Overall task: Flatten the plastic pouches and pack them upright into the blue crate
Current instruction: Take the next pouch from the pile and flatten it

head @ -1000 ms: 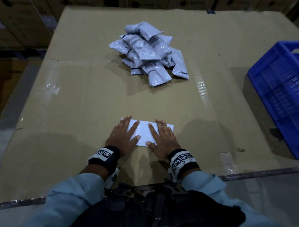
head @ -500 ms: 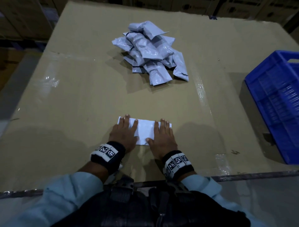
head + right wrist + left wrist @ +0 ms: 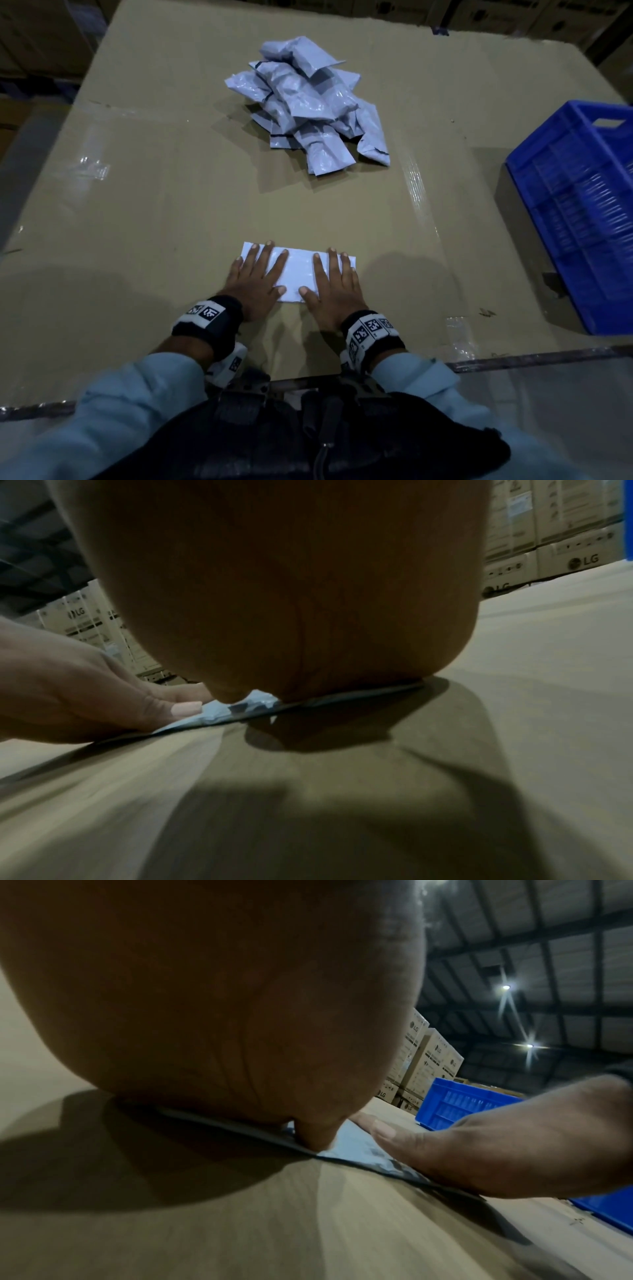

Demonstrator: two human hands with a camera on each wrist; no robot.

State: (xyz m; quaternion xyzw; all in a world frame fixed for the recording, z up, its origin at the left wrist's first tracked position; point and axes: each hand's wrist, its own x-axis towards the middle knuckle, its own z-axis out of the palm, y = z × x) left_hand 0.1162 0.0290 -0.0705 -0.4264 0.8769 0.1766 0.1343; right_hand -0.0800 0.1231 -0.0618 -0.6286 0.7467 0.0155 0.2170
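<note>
A white plastic pouch (image 3: 297, 274) lies flat on the cardboard table top (image 3: 171, 212) near the front edge. My left hand (image 3: 255, 279) presses its left part with straight, spread fingers. My right hand (image 3: 334, 284) presses its right part the same way. In the left wrist view the left palm (image 3: 212, 1001) fills the frame above the pouch (image 3: 356, 1146), with the right hand (image 3: 507, 1148) beside it. The right wrist view shows the right palm (image 3: 291, 588) on the pouch (image 3: 219, 714) and the left hand (image 3: 75, 691). A blue crate (image 3: 582, 212) stands at the right.
A heap of several crumpled grey-white pouches (image 3: 308, 109) lies at the table's far middle. Strips of clear tape (image 3: 416, 192) cross the cardboard. Stacked cardboard boxes (image 3: 548, 534) stand beyond the table. A dark metal edge (image 3: 534, 358) runs along the front.
Both hands slid slightly outward over the pouch, fingers now straighter and pointing forward. The head view shifted, so the crate shows more fully.
</note>
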